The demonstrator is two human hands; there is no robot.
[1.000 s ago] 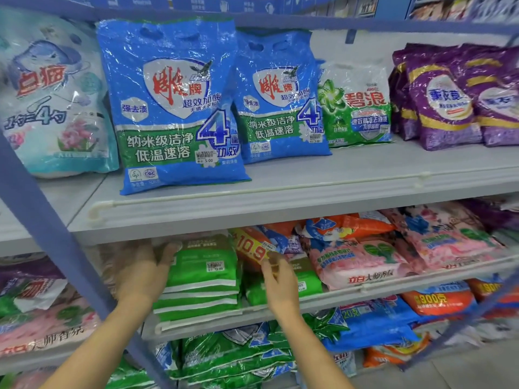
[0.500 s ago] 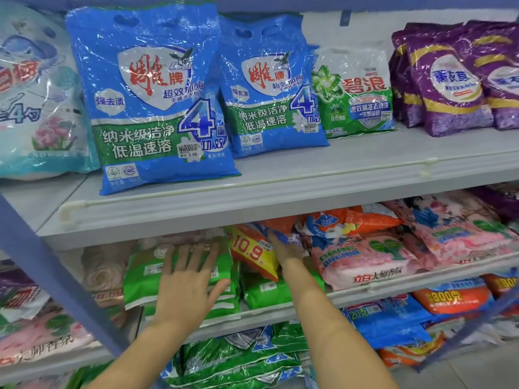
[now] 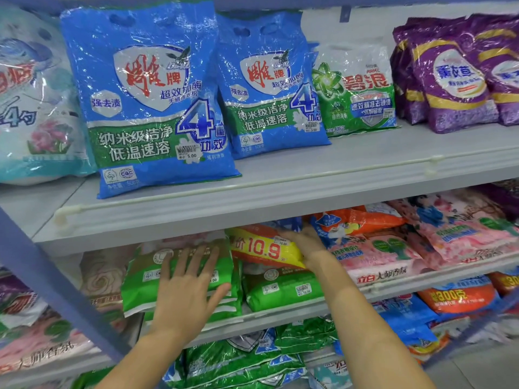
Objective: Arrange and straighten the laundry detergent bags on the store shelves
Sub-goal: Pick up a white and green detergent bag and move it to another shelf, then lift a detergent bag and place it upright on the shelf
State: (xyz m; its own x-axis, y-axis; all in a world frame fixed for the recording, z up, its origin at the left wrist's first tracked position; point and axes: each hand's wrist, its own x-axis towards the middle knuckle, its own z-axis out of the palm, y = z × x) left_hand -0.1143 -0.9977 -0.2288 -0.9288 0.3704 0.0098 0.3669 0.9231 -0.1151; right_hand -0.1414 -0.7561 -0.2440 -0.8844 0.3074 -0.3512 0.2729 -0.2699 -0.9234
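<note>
On the middle shelf (image 3: 280,313) lies a stack of green detergent bags (image 3: 140,287). My left hand (image 3: 188,290) lies flat on its front, fingers spread. To its right an orange and yellow bag marked 10.9 (image 3: 261,248) rests on another green bag (image 3: 280,287). My right hand (image 3: 306,242) reaches in along that orange bag's right side, fingers laid against it; the fingertips are hidden under the upper shelf. Pink bags (image 3: 379,256) lie just right of my right hand.
The upper shelf (image 3: 280,189) carries two upright blue bags (image 3: 148,102), a green-white bag (image 3: 354,88), purple bags (image 3: 455,80) and a pale bag (image 3: 31,108) at far left. A blue shelf post (image 3: 47,276) slants at left. Lower shelves hold green, blue and orange bags.
My left hand has slid from the stack's left edge onto its front. My right hand has moved up and deeper, beside the orange bag. The view has shifted slightly.
</note>
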